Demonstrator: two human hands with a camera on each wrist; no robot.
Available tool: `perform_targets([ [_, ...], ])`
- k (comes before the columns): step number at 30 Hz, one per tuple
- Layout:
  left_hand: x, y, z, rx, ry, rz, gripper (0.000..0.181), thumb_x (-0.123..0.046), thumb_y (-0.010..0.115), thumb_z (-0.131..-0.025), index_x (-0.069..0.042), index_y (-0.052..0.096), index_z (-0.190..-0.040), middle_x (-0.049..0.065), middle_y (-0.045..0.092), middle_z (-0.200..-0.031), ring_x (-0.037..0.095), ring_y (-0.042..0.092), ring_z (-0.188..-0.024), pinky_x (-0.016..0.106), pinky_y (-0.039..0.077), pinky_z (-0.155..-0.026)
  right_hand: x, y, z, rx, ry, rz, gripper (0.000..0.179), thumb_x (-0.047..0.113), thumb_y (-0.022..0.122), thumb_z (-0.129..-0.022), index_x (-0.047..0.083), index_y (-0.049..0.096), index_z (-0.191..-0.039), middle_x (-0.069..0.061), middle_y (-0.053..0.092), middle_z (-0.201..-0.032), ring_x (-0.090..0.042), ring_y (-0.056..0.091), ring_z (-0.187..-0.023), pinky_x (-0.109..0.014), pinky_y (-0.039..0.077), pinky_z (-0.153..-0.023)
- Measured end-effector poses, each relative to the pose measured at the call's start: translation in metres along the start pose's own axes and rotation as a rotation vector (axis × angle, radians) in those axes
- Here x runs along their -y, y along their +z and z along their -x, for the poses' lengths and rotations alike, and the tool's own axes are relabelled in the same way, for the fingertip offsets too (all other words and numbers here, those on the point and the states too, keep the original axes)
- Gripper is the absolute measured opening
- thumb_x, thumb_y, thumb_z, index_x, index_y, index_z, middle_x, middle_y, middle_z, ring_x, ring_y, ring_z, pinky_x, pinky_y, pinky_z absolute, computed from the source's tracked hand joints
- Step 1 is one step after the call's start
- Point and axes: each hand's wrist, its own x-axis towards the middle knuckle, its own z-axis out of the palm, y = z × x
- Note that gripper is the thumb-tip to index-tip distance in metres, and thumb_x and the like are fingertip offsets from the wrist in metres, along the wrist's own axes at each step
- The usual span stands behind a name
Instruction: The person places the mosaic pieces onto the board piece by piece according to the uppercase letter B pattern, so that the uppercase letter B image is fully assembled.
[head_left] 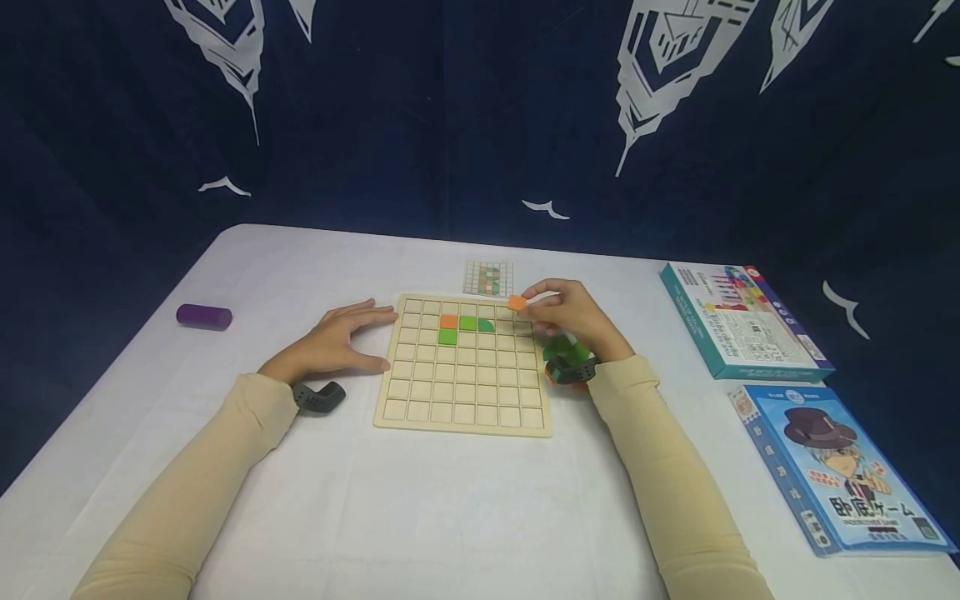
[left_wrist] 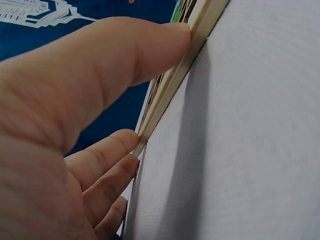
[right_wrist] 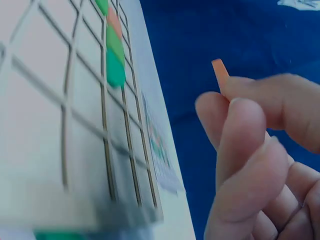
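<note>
A wooden grid board [head_left: 463, 417] lies on the white table. Near its top sit an orange square tile [head_left: 448, 321], two green square tiles [head_left: 468, 322] and a darker green tile with a rounded edge [head_left: 486, 325]. My right hand [head_left: 573, 315] pinches another orange tile [head_left: 517, 302] between thumb and fingers, above the board's far right corner; the right wrist view shows this tile [right_wrist: 220, 72] edge-on. With fingers spread, my left hand [head_left: 330, 340] touches the board's left edge; in the left wrist view its thumb [left_wrist: 160, 45] rests against the wooden rim [left_wrist: 172, 82].
Behind the board lies a small pattern card [head_left: 488, 278] with a coloured grid. Loose green and orange tiles [head_left: 564, 350] lie partly hidden under my right wrist. A purple cylinder [head_left: 204, 317] is at the left. On the right are a teal box [head_left: 746, 321] and a blue box [head_left: 840, 471].
</note>
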Motion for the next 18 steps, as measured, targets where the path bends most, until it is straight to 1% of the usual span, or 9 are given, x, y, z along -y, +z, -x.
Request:
perform_targets([
  [4,0.0,0.0,0.0,-0.002,0.003,-0.003,0.094,-0.041,0.09,-0.083,-0.007,0.051,-0.161,0.014,0.04,-0.172,0.041,0.016,-0.165,0.066,0.006,-0.131,0.005,0.012,-0.001,-0.006,0.015,-0.062,0.035,0.004,0.079,-0.096,-0.006,0.067,-0.127,-0.007,0.08,-0.086,-0.013,0.068,-0.067,-0.022,0.055,-0.061],
  [7,0.0,0.0,0.0,-0.003,0.0,-0.005,0.094,-0.041,0.089,-0.083,-0.008,0.05,-0.162,0.012,0.039,-0.173,0.04,0.016,-0.165,0.067,0.006,-0.131,0.009,0.02,0.0,0.001,0.021,-0.105,0.035,0.004,0.078,-0.097,-0.005,0.066,-0.129,-0.005,0.08,-0.088,-0.012,0.069,-0.07,-0.022,0.057,-0.064],
  [11,0.001,-0.001,0.0,-0.003,0.0,-0.005,0.094,-0.041,0.09,-0.083,-0.008,0.05,-0.162,0.012,0.039,-0.173,0.04,0.016,-0.165,0.068,0.007,-0.131,0.013,0.032,0.002,0.039,0.032,-0.171,0.035,0.002,0.075,-0.099,-0.005,0.064,-0.132,-0.005,0.081,-0.092,-0.012,0.072,-0.075,-0.02,0.059,-0.067],
  [14,0.002,-0.001,0.0,-0.003,0.005,-0.006,0.094,-0.041,0.09,-0.083,-0.007,0.051,-0.161,0.014,0.039,-0.173,0.041,0.016,-0.165,0.068,0.007,-0.13,0.015,0.04,0.003,0.066,0.036,-0.214,0.034,0.0,0.073,-0.098,-0.005,0.063,-0.131,-0.004,0.081,-0.091,-0.012,0.074,-0.077,-0.02,0.06,-0.066],
  [18,0.003,0.0,-0.001,0.0,0.007,-0.004,0.093,-0.04,0.091,-0.083,-0.007,0.051,-0.161,0.014,0.039,-0.173,0.041,0.016,-0.165,0.067,0.006,-0.131,0.015,0.052,0.005,0.077,0.043,-0.234,0.034,-0.001,0.074,-0.097,-0.004,0.064,-0.129,-0.001,0.081,-0.089,-0.01,0.073,-0.075,-0.018,0.059,-0.064],
])
